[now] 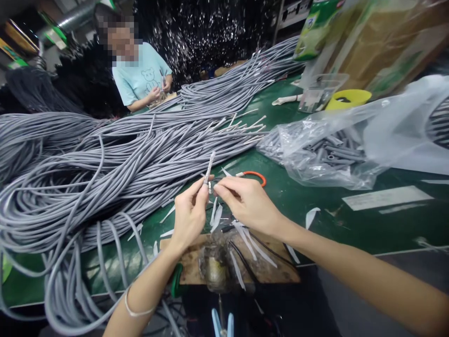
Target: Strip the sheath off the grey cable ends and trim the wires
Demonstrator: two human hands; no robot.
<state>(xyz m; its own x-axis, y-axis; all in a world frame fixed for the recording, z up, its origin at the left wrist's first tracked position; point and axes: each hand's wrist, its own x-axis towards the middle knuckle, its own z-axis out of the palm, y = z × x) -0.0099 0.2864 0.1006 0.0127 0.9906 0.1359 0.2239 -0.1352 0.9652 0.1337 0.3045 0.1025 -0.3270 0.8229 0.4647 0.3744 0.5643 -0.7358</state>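
- Currently: my left hand (pixel 189 216) is clenched in a pinch on the cable end (pixel 209 166). It stands near upright above my fingertips, stripped part showing a pale spiral wrap.
- My right hand (pixel 247 202): thumb + forefinger pressed together at the base of the stripped part, touching the left fingertips. Can't tell whether they grip wrap or jacket.
- Location: cable end is held in the air above the wooden block (pixel 277 271), at the near edge of the green table (pixel 351 224).
- Judgement: step looks like working the wrap at the tip. Left should hold the jacket firm, close under the stripped part, so nothing twists.
- Right should pull small and along the cable's axis, not sideways; conductors inside look thin.
- White strips (pixel 216 218) lie scattered under my hands; drop scrap there, away from the block.
- Nearby: grey cable pile (pixel 105 164) at left, plastic bag (pixel 386 126) of cut pieces at right, orange loop (pixel 255 175) just behind my hands. Co-worker's hands (pixel 157 91) well apart, no interference.
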